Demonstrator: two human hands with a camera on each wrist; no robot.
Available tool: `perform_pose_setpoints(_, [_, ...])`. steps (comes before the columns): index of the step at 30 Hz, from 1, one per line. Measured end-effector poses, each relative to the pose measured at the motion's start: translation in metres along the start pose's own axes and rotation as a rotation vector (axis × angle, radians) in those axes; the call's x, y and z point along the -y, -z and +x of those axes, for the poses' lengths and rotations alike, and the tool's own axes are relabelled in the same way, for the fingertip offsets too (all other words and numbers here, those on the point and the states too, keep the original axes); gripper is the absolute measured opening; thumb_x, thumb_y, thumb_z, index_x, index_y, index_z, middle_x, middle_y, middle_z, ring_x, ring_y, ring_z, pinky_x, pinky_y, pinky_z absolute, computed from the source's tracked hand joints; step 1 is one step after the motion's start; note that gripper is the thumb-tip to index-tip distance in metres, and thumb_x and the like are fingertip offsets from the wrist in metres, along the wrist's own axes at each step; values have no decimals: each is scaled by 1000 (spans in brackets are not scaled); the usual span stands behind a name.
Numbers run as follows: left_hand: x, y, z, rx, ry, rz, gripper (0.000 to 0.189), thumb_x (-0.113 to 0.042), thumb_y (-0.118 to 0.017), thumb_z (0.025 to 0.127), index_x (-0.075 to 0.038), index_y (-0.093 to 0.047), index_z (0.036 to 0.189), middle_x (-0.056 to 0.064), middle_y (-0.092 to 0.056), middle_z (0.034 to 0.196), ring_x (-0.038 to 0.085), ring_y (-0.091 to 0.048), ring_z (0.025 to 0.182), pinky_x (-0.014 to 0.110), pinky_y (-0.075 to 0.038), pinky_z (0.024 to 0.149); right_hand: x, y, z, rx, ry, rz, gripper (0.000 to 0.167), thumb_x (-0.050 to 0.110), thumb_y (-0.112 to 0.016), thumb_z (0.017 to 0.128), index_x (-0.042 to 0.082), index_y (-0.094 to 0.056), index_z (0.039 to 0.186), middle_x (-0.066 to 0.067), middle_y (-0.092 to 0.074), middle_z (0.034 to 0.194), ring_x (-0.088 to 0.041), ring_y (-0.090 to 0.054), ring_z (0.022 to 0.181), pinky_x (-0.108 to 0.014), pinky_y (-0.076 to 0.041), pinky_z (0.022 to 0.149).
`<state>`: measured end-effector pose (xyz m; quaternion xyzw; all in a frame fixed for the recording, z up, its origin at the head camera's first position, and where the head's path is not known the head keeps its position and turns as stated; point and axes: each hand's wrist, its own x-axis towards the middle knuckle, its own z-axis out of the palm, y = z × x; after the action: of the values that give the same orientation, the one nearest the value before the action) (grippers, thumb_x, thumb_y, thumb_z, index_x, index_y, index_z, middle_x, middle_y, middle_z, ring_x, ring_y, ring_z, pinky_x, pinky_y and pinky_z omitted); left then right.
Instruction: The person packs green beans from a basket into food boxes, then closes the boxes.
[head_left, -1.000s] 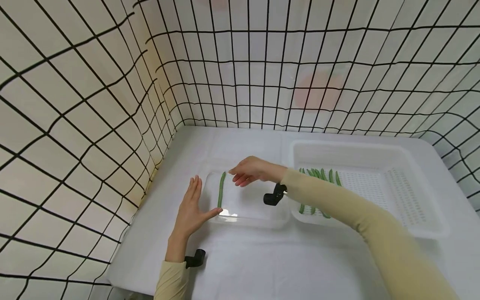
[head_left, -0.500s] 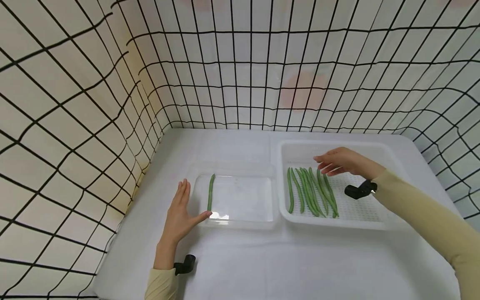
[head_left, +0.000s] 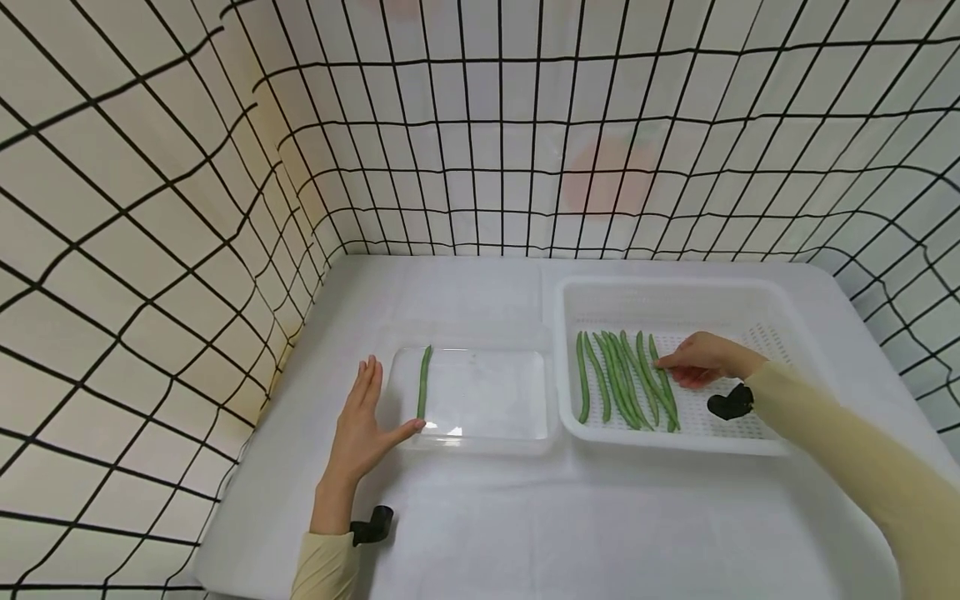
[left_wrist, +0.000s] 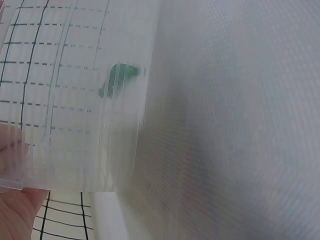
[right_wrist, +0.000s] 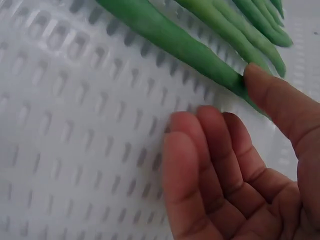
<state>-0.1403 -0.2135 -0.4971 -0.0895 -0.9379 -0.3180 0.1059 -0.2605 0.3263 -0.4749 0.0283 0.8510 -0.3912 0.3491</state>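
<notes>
My left hand rests at the left side of a clear plastic container, fingers straight along it and thumb at its front left corner. One green bean lies inside near that side; in the left wrist view the bean shows blurred through the wall. My right hand is low inside a white perforated basket, at the rightmost of several green beans. In the right wrist view one digit's tip touches that bean, while the other fingers, loosely bent, stand apart from it.
The basket stands directly right of the clear container on a white-covered table. A black wire grid rises along the back and left side. Small black cameras sit on both wrists.
My right hand has moved from over the clear container to the basket and come down at the rightmost bean. My left hand has kept its place by the container.
</notes>
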Motion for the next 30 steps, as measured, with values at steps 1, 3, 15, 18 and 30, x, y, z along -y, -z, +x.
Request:
perform_pose_setpoints(1, [0, 0, 0, -1, 0, -1, 115, -56, -78, 68, -3, -18, 151, 6, -12, 158, 20, -5, 143, 57, -21, 107, 2, -3, 1, -16, 10, -12, 34, 32, -67, 89, 4, -64, 70, -3, -61, 61, -12, -59, 54, -30, -53, 56])
perform_pose_setpoints(3, [0, 1, 0, -4, 0, 0, 115, -56, -78, 68, -3, -18, 151, 7, -12, 158, 21, -5, 143, 57, -21, 106, 7, -7, 2, -51, 30, -21, 31, 28, -69, 88, 4, -64, 70, -3, -60, 59, -12, -58, 52, -30, -52, 54])
perform_pose_setpoints(15, [-1, 1, 1, 7, 11, 8, 115, -56, -78, 69, -4, -17, 151, 5, -11, 158, 22, -6, 143, 57, -21, 106, 29, 12, -9, -28, 45, 152, 36, 17, -67, 89, -14, -61, 109, -9, -68, 77, -16, -67, 68, -34, -55, 70])
perform_pose_setpoints(18, [-1, 2, 0, -5, 4, 13, 114, -55, -79, 68, -2, -19, 151, 6, -11, 157, 22, -6, 143, 57, -22, 106, 44, 20, -14, -35, 89, 214, 40, 17, -67, 90, -13, -58, 115, -10, -69, 84, -19, -68, 76, -35, -55, 75])
perform_pose_setpoints(30, [2, 1, 1, -10, -16, 8, 115, -56, -78, 68, -4, -18, 151, 7, -12, 157, 22, -6, 143, 57, -22, 106, 144, -15, -17, 61, 251, 562, 14, 11, -66, 90, 1, -69, 99, -11, -70, 90, -20, -68, 84, -34, -52, 83])
